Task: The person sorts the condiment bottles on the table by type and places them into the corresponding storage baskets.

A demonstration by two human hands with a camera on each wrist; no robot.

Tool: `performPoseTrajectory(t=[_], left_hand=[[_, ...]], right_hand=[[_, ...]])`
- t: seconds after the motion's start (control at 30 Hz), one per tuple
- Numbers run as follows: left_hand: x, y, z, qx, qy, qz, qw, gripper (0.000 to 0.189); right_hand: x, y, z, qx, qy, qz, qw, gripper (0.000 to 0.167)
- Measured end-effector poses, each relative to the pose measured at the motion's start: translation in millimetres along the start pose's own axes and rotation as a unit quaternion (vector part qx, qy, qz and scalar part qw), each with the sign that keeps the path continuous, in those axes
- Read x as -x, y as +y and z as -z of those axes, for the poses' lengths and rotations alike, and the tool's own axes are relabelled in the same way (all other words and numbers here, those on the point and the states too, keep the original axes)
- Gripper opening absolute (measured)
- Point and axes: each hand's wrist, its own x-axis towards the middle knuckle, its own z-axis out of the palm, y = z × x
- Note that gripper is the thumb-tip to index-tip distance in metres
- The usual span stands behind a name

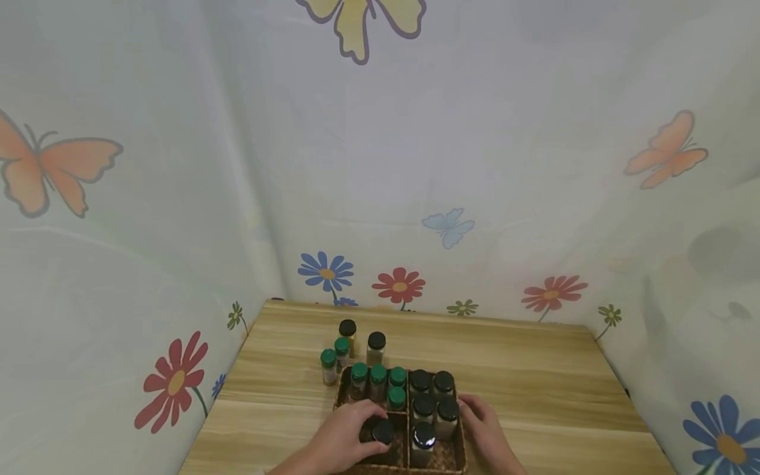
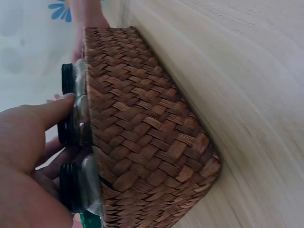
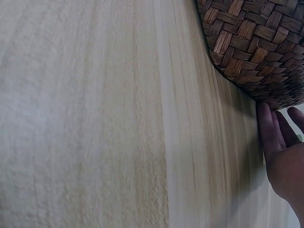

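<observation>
My left hand [image 1: 347,437] reaches into the front left compartment of a brown woven basket [image 2: 147,123]. Its thumb and fingers grip a black-lidded glass jar [image 1: 382,432] that stands upright there, around the lid. In the left wrist view that jar [image 2: 92,185] shows its clear shoulder above the rim. At the basket's right side is my right hand [image 1: 483,429], fingers extended and fingertips at the outer wall, low near the table in the right wrist view. Several black-lidded jars [image 1: 423,404] fill the right compartment, and several green-capped jars [image 1: 378,375] stand in the back left one.
Behind the basket's left corner stand two green-capped jars [image 1: 329,366] and a tall black-capped jar [image 1: 347,330]. Another black-capped jar [image 1: 376,346] is close behind the rim. The wooden table [image 1: 522,369] meets a printed cloth [image 1: 475,165] on its back and sides.
</observation>
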Motion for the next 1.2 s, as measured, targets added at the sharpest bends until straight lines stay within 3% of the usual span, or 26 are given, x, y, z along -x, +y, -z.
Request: performPoseTrajectory(t=[0.23, 0.4, 0.5, 0.6, 0.73, 0.83, 0.97, 1.2], left_hand=[[-1.1, 4.1, 4.6, -0.008, -0.012, 0.008, 0.9999, 0.046], [-1.6, 3.3, 21.1, 0.021, -0.007, -0.009, 0.9997, 0.056], [-3.8, 0.3, 38.7, 0.023, 0.027, -0.016, 0.9992, 0.059], [-7.9, -7.4, 56.6, 0.009, 0.084, -0.013, 0.9963, 0.060], [-17.3, -26.8, 74.7, -0.020, 0.179, 0.002, 0.9837, 0.055], [-24.1, -44.7, 82.1, -0.026, 0.227, 0.030, 0.9730, 0.054], [-29.9, -67.0, 81.9, -0.018, 0.249, 0.059, 0.9665, 0.054], [-34.2, -93.3, 67.9, -0.016, 0.248, 0.095, 0.9638, 0.054]], right_hand=[[0.9, -2.5, -1.0, 0.007, 0.004, 0.008, 0.9999, 0.051], [1.5, -4.5, -1.6, 0.006, 0.004, 0.009, 0.9999, 0.051], [1.7, -5.1, -1.0, 0.006, 0.005, 0.005, 1.0000, 0.053], [1.9, -5.5, -0.2, 0.008, 0.004, 0.000, 1.0000, 0.054], [2.3, -5.5, 0.1, 0.008, 0.002, -0.002, 1.0000, 0.054], [2.6, -4.9, -0.3, 0.008, 0.003, 0.002, 1.0000, 0.053], [2.5, -3.6, -0.6, 0.010, 0.004, 0.010, 0.9999, 0.051], [3.0, -4.4, -0.4, 0.008, -0.003, 0.002, 1.0000, 0.054]])
